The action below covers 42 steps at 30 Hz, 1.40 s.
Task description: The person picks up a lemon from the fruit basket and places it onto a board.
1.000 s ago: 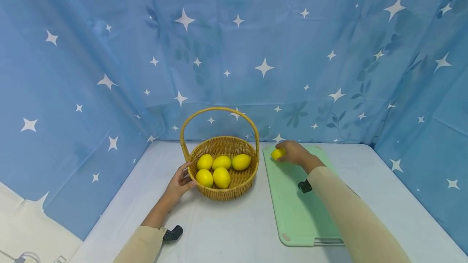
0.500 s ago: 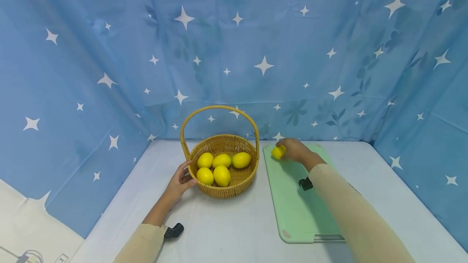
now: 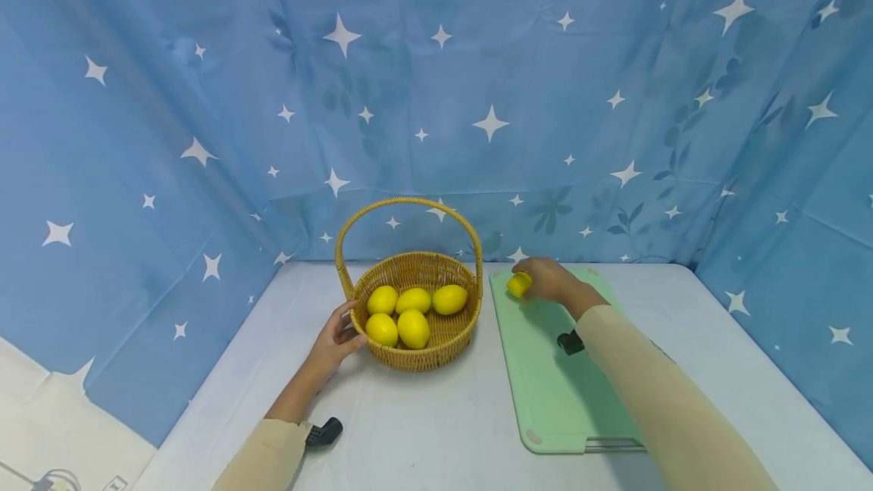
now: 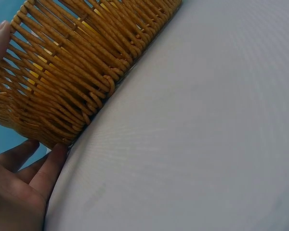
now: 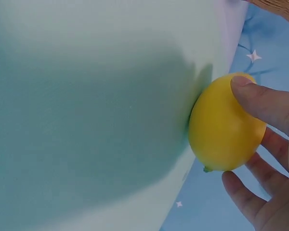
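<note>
A woven wicker basket (image 3: pixel 446 343) with a tall handle stands on the white table and holds several yellow lemons (image 3: pixel 414 328). My left hand (image 3: pixel 339 338) rests against the basket's left wall (image 4: pixel 72 72), with straight fingers (image 4: pixel 45 171) at its base and the thumb higher up. My right hand (image 3: pixel 546 279) holds another lemon (image 3: pixel 519 284) at the far left corner of a pale green cutting board (image 3: pixel 555 385). In the right wrist view the thumb (image 5: pixel 265 101) presses on that lemon (image 5: pixel 224 130), the other fingers curl beneath it, and it touches the board (image 5: pixel 86 120).
A blue curtain with white stars (image 3: pixel 477 97) closes in the table on the back and both sides. Bare white tabletop (image 3: pixel 423 430) lies in front of the basket and between it and the board. Both forearms wear beige sleeves.
</note>
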Each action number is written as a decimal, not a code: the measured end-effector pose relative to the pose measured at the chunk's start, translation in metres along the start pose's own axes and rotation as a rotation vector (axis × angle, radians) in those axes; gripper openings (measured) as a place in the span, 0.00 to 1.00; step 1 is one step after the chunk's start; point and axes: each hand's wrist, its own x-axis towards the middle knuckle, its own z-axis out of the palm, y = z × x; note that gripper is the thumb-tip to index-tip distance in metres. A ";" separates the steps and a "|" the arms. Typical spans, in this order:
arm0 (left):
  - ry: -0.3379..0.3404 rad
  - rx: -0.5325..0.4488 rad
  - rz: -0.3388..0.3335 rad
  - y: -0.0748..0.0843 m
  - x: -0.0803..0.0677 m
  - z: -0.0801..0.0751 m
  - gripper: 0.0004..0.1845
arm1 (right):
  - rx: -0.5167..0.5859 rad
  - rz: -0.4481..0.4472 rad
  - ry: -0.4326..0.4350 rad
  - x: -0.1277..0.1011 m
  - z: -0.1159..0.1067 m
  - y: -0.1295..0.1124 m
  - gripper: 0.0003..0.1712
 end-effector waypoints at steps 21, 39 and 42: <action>-0.035 -0.003 -0.019 0.020 -0.005 0.001 0.39 | 0.015 -0.009 -0.034 -0.001 0.003 -0.001 0.35; -0.008 -0.005 -0.009 -0.001 -0.001 -0.001 0.37 | 0.012 -0.038 -0.014 0.001 0.002 0.001 0.31; -0.020 -0.014 -0.012 0.010 -0.003 0.000 0.38 | 0.038 -0.020 -0.025 0.002 0.003 0.000 0.31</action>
